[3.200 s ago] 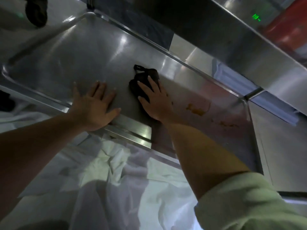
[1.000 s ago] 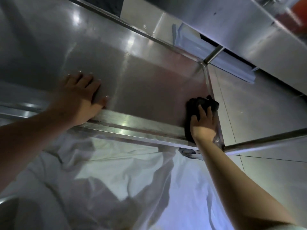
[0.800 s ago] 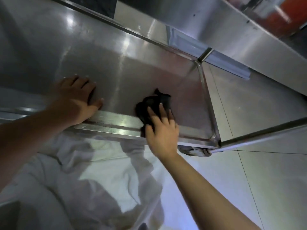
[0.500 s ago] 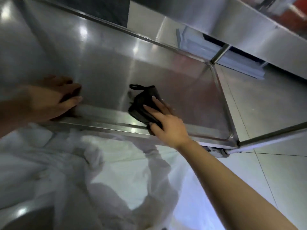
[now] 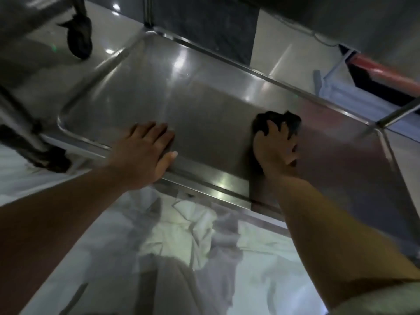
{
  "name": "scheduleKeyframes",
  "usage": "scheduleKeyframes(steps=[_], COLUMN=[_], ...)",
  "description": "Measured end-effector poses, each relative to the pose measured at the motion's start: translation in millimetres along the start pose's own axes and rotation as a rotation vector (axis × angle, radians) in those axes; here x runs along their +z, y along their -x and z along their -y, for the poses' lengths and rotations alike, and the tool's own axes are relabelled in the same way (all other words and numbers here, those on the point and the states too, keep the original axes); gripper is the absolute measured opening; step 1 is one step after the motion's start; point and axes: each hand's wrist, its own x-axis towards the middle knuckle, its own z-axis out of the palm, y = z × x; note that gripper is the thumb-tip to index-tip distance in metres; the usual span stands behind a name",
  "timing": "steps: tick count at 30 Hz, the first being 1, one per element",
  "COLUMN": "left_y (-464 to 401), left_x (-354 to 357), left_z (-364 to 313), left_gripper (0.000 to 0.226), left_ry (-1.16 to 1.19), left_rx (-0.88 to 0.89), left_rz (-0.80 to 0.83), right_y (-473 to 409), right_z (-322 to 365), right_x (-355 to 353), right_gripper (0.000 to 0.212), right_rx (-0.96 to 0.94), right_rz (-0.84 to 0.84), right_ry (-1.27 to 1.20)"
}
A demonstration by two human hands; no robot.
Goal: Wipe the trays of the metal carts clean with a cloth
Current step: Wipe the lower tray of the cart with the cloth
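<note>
A shiny metal cart tray (image 5: 204,92) with a raised rim fills the middle of the head view. My right hand (image 5: 273,147) presses a dark crumpled cloth (image 5: 292,122) flat on the tray, right of centre, with the fingers spread over it. My left hand (image 5: 147,148) lies flat and open on the tray's near rim, left of the cloth, holding nothing. Most of the cloth is hidden under my right hand.
A black caster wheel (image 5: 79,42) of another cart stands on the tiled floor at the upper left. A cart leg and wheel (image 5: 45,160) sit at the tray's near left corner. A metal upright (image 5: 400,112) rises at the far right corner. White fabric (image 5: 193,223) hangs below the rim.
The cloth under my right hand has gone from the tray's right end to its near rim, then farther in. The view has swung left, showing the tray's left end. My left hand stays on the rim.
</note>
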Motion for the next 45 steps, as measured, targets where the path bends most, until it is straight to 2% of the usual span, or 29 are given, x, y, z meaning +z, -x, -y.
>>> scheduleKeyframes(steps=[4,5,8,11,14,17,20,22,24,27,29,32,34,38,41,45], left_y=[0,0,-3,6,20,21,17,16,17,15,12,7,7,8,10,16], left_x=[2,3,0,-8,-10,-4,-3,1,3,2,0,-3,-6,-11,-16,-14], left_z=[3,5,32,92,131,130,131,134,133,134,133,122,114,97,75,51], left_gripper=[0.076,0.077,0.08,0.084,0.087,0.083,0.083,0.082,0.08,0.08,0.075,0.07,0.068,0.07,0.071,0.073], left_ry=[0.018,0.021,0.059,0.028,-0.016,-0.026,-0.02,-0.05,-0.04,-0.021,-0.064,-0.118,-0.125,-0.196,-0.137,-0.093], left_rx=[-0.018,-0.001,0.103,0.116,0.099,0.081,0.072,0.072,0.068,0.059,0.059,0.022,-0.023,-0.035,-0.063,-0.124], left_rz=[0.015,0.02,0.052,0.099,0.117,0.13,0.137,0.114,0.108,0.115,0.163,0.239,0.26,0.286,0.332,0.343], right_y=[17,20,21,19,2,-23,-27,-10,19,62,82,100,114,129,133,137], right_z=[79,90,83,37,8,34,87,117,131,120,100,61,28,-35,-46,-31], right_x=[25,28,23,15,12,14,25,36,47,48,37,13,-5,-38,-43,-29], right_gripper=[0.054,0.055,0.06,0.063,0.055,0.059,0.062,0.062,0.062,0.066,0.071,0.069,0.066,0.061,0.06,0.06], right_rx=[-0.694,-0.816,-0.971,-0.929,-0.635,-0.298,-0.16,-0.284,-0.521,-0.804,-0.899,-0.927,-0.879,-0.767,-0.732,-0.776], right_rz=[0.199,0.254,0.333,0.221,0.085,0.123,0.194,0.197,0.192,0.251,0.296,0.356,0.379,0.27,0.222,0.208], right_ry=[0.057,0.063,0.006,-0.024,-0.002,0.053,0.094,0.153,0.202,0.149,0.093,0.003,-0.014,0.073,0.096,0.107])
